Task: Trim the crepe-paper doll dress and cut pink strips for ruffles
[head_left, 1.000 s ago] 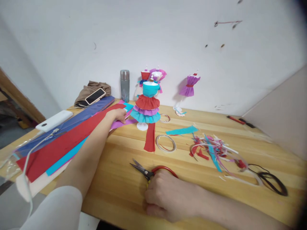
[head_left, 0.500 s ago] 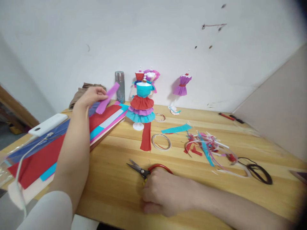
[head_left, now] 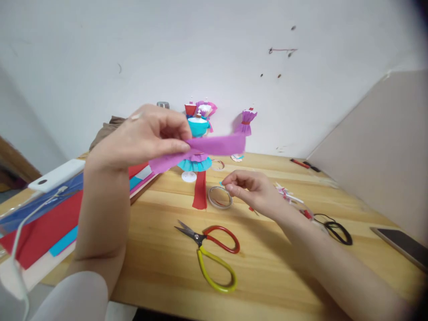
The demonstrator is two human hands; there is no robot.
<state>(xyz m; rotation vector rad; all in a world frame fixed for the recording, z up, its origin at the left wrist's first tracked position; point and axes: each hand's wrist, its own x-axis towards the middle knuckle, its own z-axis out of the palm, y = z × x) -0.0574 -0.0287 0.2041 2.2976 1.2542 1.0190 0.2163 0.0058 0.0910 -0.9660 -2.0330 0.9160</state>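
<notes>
1. The left hand (head_left: 143,138) is raised over the tabletop (head_left: 157,276); its grip pinches a purple strip of thin crepe-like paper (head_left: 219,146) between thumb and forefinger.
2. That strip is in the air, with 1 end reaching to the right and the other sloping down below the hand; it hides the middle of a small white dress form clad in a blue top and blue ruffled hem (head_left: 198,127).
3. The right hand (head_left: 249,189) hangs well below the strip's right end, thumb and forefinger curled close; I cannot tell whether this grip is pressed together.
4. In this view, its fingertips overlap the edge of a thin pale ring (head_left: 219,206).
5. Just left of that ring lies a flat red paper strip (head_left: 200,191).
6. Nearer the person, scissors with 1 red and 1 yellow handle loop (head_left: 200,240) lie on the tabletop, blades slightly parted.
7. At the left, a long red paper sheet (head_left: 50,227) lies among layered coloured papers, partly behind the left forearm.
8. 3 other small dressed forms (head_left: 247,121) stand by the wall.
</notes>
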